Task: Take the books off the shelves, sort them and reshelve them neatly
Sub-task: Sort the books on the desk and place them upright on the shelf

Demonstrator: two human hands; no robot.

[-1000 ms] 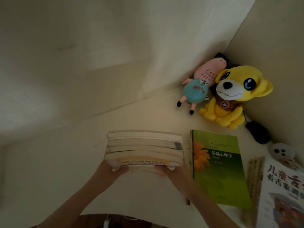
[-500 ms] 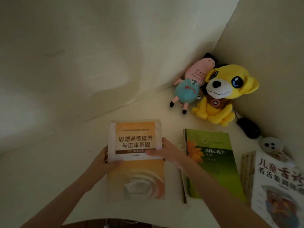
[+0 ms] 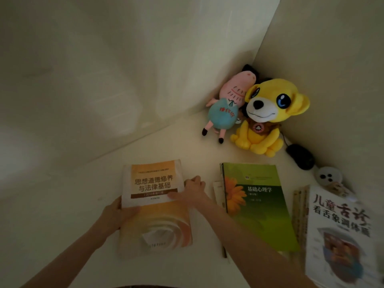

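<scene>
A stack of books topped by an orange-and-white book (image 3: 155,223) lies flat on the cream shelf surface (image 3: 52,225). My left hand (image 3: 116,213) grips its left edge, thumb on the cover. My right hand (image 3: 192,192) rests on its right edge with the thumb laid across the cover. To the right lies a green book (image 3: 257,206) on another stack. Further right, a white book with large black and orange characters (image 3: 340,235) tops a third pile.
In the back right corner sit a yellow plush dog (image 3: 268,117) and a pink plush pig in a blue dress (image 3: 226,109). A black computer mouse (image 3: 300,155) and a small grey round object (image 3: 327,175) lie along the right wall. Walls close the back and right.
The stack was held up edge-on a second ago; it has been laid flat on the shelf, cover up. Both hands have stayed on its sides.
</scene>
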